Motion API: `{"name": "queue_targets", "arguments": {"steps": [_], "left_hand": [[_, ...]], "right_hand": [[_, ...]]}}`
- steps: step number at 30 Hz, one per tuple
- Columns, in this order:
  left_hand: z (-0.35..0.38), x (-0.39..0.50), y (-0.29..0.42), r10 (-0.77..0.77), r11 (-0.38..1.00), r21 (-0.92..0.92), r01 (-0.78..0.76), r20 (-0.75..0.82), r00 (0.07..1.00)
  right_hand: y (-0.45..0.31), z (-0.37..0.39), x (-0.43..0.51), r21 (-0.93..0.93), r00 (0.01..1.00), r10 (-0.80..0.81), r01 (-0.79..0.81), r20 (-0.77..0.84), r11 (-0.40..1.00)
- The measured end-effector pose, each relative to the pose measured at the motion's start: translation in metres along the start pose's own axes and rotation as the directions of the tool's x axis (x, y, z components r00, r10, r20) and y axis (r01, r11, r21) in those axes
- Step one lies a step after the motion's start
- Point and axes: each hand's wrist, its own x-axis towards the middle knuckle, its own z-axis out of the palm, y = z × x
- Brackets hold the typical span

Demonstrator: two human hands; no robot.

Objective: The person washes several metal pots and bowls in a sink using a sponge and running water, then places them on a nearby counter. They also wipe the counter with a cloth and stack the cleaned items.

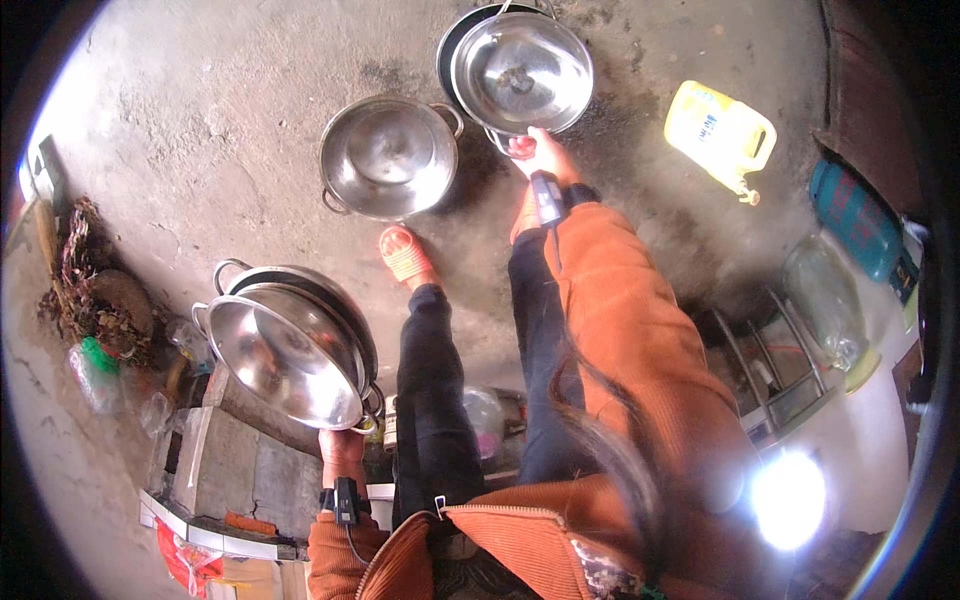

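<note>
At the lower left my left hand (342, 448) grips the near edge of a tilted stack of two-handled pans, its fingers hidden beneath. A shiny steel pan (281, 356) lies on top, with darker pans (351, 311) under it. Further out, my right hand (551, 156) is closed around the near loop handle of another shiny steel pan (521, 71). A dark pan (448, 56) shows beneath that one. Between the two stacks, a single deep steel pot (390, 157) with loop handles sits upright on the floor, apart from both hands.
A yellow plastic jug (716, 135) lies on the concrete floor (225, 142) at right. Beyond it are a teal gas cylinder (855, 217) and a metal rack (772, 360). A masonry ledge (247, 465) and dried plants (82, 285) line the left. My slippered foot (405, 255) is near the pot.
</note>
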Motion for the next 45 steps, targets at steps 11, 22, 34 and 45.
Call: {"name": "queue_targets", "arguments": {"steps": [11, 22, 34, 45], "left_hand": [[0.013, -0.024, 0.020, 0.027, 0.997, 0.075, -0.034, 0.086, 0.996], [0.025, -0.094, 0.112, 0.310, 0.853, 0.382, -0.356, 0.178, 0.934], [0.126, -0.108, 0.207, 0.062, -0.307, 0.669, -0.677, 0.724, 0.688], [0.183, -0.105, 0.138, -0.050, 0.256, 0.862, -0.438, 0.464, 0.884]], "right_hand": [[-0.040, -0.041, -0.160, -0.610, 0.724, -0.686, 0.512, -0.071, 0.604], [-0.121, -0.236, -0.370, -0.539, 0.779, -0.537, 0.315, -0.324, 0.781], [0.059, -0.445, -0.529, -0.639, 0.708, -0.604, 0.281, -0.365, 0.716], [0.168, -0.448, -0.564, -0.557, 0.842, -0.443, 0.218, -0.307, 0.801]]}}
